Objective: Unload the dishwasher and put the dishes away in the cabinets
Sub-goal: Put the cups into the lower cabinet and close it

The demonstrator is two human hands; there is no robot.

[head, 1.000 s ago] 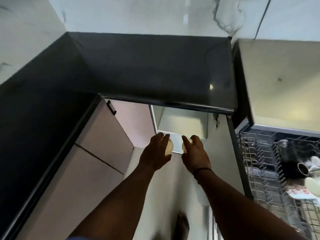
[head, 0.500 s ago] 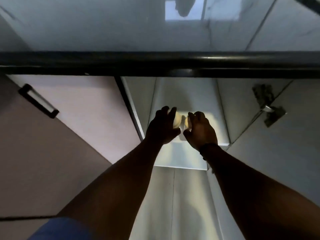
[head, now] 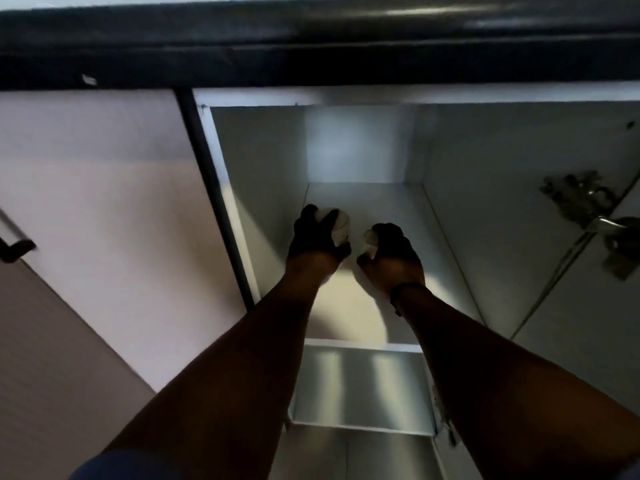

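Note:
Both my arms reach into an open white base cabinet (head: 363, 320) under the black counter. My left hand (head: 317, 242) grips a small round cream-white dish (head: 342, 221) from above, low over the shelf near the left wall. My right hand (head: 393, 258) grips a second small cream-white dish (head: 370, 244), mostly hidden under the fingers. The two dishes are a little apart, side by side. Whether either touches the shelf I cannot tell.
The black counter edge (head: 311, 46) overhangs the cabinet. A closed pale door (head: 104, 209) with a dark handle (head: 15, 244) lies left. The open cabinet door with a metal hinge (head: 585, 209) stands right. A lower shelf (head: 360, 389) shows beneath.
My view dropped below the counter and closer to the cabinet. Both hands moved deeper onto the shelf and spread slightly apart, each still holding its dish.

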